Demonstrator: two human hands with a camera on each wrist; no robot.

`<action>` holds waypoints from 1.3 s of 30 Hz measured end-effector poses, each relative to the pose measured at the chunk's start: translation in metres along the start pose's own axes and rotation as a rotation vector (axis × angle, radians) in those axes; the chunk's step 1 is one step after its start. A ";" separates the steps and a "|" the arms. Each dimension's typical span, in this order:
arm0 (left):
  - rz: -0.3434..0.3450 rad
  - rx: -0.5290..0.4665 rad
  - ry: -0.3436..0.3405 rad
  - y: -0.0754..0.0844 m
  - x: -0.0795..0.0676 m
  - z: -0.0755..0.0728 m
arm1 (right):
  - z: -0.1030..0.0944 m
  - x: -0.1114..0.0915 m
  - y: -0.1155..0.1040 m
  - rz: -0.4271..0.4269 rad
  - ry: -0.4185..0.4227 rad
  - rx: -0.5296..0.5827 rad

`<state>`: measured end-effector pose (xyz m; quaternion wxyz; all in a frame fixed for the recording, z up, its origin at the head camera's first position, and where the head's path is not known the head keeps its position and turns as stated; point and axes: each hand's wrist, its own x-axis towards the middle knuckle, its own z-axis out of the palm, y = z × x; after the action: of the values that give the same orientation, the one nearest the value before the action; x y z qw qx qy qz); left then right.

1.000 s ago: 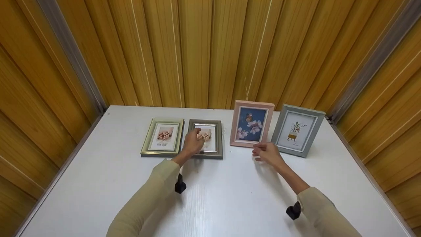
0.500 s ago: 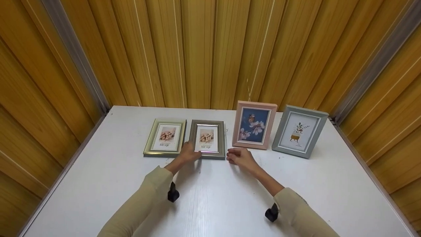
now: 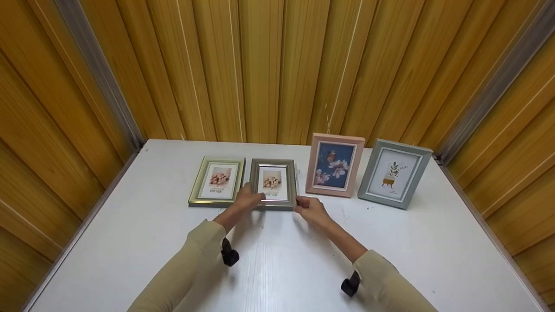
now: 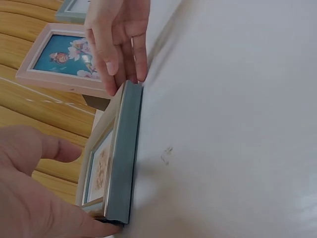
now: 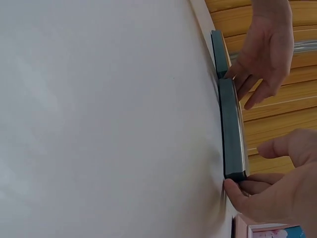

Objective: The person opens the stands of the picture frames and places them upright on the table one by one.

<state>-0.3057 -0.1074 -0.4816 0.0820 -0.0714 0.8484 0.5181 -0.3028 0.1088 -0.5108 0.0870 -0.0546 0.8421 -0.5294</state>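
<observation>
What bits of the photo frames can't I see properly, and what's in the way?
Head view: the writing in the brown frame is too small and blurred to read.
Head view: the left hand hides that frame's lower left corner.
Left wrist view: the top edge cuts off the gray-green frame.
Right wrist view: the bottom edge cuts off most of the pink frame.

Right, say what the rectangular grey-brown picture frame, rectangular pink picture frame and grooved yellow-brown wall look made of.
Grey-brown frame: perhaps plastic, smooth and satin, with glossy reflections along its inner edge. Pink frame: plastic or painted wood, matt, evenly coloured without visible grain. Grooved wall: wood or printed imitation, showing grain streaks.
</observation>
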 end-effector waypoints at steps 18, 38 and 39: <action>-0.220 -0.242 0.050 0.008 0.008 -0.007 | -0.012 -0.003 0.000 0.092 0.183 0.275; -0.218 -0.329 0.043 0.007 0.004 -0.004 | -0.015 0.000 -0.004 0.165 0.056 0.273; -0.221 -0.338 0.045 0.006 0.003 -0.005 | -0.014 0.000 -0.005 0.167 0.054 0.272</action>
<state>-0.3103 -0.1088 -0.4745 0.1060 -0.1883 0.7379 0.6394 -0.3061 0.1192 -0.5004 0.1146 0.0423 0.7664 -0.6307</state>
